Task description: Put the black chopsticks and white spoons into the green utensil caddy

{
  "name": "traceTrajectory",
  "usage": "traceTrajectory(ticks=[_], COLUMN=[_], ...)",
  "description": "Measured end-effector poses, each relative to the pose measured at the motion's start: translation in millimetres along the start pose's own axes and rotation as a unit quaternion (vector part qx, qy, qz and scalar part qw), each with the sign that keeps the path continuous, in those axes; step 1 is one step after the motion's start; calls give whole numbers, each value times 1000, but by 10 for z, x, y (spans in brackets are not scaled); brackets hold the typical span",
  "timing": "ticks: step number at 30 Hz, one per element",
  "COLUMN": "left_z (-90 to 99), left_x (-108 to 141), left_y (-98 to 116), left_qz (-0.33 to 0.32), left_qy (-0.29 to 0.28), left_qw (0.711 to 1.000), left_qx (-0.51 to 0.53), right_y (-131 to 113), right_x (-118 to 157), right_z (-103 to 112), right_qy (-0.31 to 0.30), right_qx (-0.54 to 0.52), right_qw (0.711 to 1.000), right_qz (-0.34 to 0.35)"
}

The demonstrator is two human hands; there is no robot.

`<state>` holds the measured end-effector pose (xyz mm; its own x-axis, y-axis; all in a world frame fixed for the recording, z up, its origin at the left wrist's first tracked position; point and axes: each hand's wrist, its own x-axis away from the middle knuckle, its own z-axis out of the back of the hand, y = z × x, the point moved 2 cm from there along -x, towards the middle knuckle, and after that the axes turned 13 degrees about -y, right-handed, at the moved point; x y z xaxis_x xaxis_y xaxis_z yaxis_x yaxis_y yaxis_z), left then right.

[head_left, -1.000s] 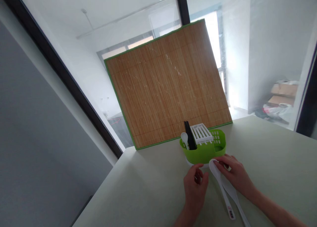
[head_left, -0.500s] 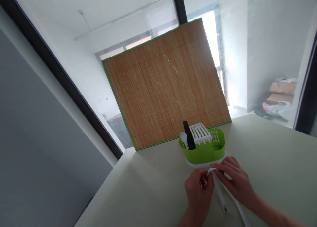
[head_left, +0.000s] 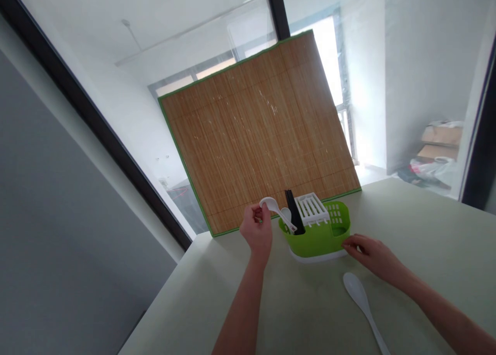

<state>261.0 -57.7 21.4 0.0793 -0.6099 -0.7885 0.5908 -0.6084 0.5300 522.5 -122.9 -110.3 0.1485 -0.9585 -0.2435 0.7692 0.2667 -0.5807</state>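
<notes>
My left hand (head_left: 257, 225) pinches a white spoon (head_left: 279, 212) by its bowl end. The spoon slants down to the right, and its handle tip is at the left compartment of the green utensil caddy (head_left: 320, 245). A smaller white spoon (head_left: 285, 213) and black chopsticks (head_left: 295, 215) stand in that compartment. At the caddy's lower right edge, my right hand (head_left: 366, 249) has its fingers closed against the caddy. A larger white spoon (head_left: 357, 293) lies on the table below my right hand.
A white slotted rack (head_left: 311, 208) with small hooks sits on the caddy. Behind it, a green-edged bamboo mat (head_left: 259, 138) leans against the glass. The pale table (head_left: 418, 231) meets the glass at the back. Cardboard boxes (head_left: 442, 138) are visible beyond the glass.
My left hand has moved up and left with the white spoon, to the caddy's left side. My right hand has let go of the spoon and moved to the caddy's right edge.
</notes>
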Motion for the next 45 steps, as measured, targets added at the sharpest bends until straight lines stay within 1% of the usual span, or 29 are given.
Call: traceTrajectory(ticks=[3, 6, 9, 12, 16, 19, 23, 25, 28, 31, 33, 34, 36, 38, 39, 40, 42, 45], left_z=[-155, -314, -447, -544, -620, -641, -650, -657, -682, -688, -657, -627, -541, -438, -392, -358, -326, -350], left_x=[-127, -92, -7, 61, 89, 64, 26, 27, 49, 55, 39, 31, 40, 127, 211, 326, 629, 1158], left_y=[-169, -322, -445, -535, -595, -602, -592, -589, -596, -606, -593, -577, -522, -447, -408, -369, -297, -206], left_qz=[9, 27, 55, 84, 111, 121, 121, 108, 79, 76, 81, 82, 78, 62, 51, 38, 18, 0], left_qy=[-21, -65, -136, -204, -263, -281, -293, -303, -329, -345, -344, -336, -299, -243, -220, -210, -223, -294], left_qw=[1000, 996, 985, 966, 943, 931, 924, 917, 898, 889, 890, 896, 919, 948, 960, 968, 971, 955], left_qx=[-9, -48, -91, -135, -172, -199, -214, -235, -280, -292, -288, -280, -246, -194, -165, -135, -82, -39], right_y=[183, 234, 223, 208, 189, 182, 203, 216, 213, 184, 166, 161, 163, 180, 190, 200, 214, 210], right_x=[-20, -13, -9, -8, 0, 8, 6, 4, 7, 17, 25, 29, 41, 58, 69, 80, 104, 127], right_z=[-33, -45, -41, -35, -30, -36, -65, -83, -102, -107, -107, -109, -115, -123, -127, -132, -144, -173], right_qy=[-57, -88, -100, -107, -118, -124, -134, -141, -159, -180, -197, -208, -230, -246, -254, -263, -283, -302], right_qx=[8, 9, 5, 0, -7, -13, -20, -24, -27, -25, -25, -29, -47, -72, -84, -95, -111, -118], right_qw=[997, 994, 993, 992, 991, 991, 990, 989, 986, 983, 980, 977, 972, 966, 963, 960, 952, 945], right_qz=[-45, -64, -66, -65, -63, -56, -48, -43, -34, -29, -30, -32, -33, -33, -32, -31, -33, -39])
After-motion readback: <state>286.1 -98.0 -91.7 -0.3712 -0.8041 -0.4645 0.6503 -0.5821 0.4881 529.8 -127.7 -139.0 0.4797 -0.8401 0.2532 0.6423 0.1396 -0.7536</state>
